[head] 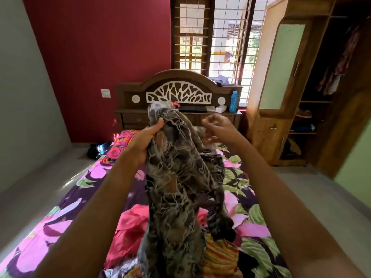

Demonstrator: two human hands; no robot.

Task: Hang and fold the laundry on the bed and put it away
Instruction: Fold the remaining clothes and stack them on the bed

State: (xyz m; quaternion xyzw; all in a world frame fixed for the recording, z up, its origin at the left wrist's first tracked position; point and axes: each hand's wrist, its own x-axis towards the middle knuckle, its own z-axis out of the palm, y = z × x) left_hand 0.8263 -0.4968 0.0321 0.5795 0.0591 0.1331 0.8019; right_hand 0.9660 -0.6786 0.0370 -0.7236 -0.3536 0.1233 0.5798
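The task is judged to be at an early stage. On the bed (60, 227), covered by a floral sheet, a heap of unfolded laundry is seen at the near end. The wardrobe (281, 77) is open at the right, with some clothes (341, 63) hung inside. A brown patterned garment (176, 187) is held up above the bed, bunched and not yet folded; its lower end trails into the heap. A pink garment (130, 227) and a striped piece (218, 255) are left to be handled.

The garment's upper part is gripped in the left hand (144, 141), fingers wrapped round the gathered cloth, forearm raised. The right hand (218, 127) is raised at the cloth's right edge with fingers curled; through the blur it cannot be told whether an edge is pinched.
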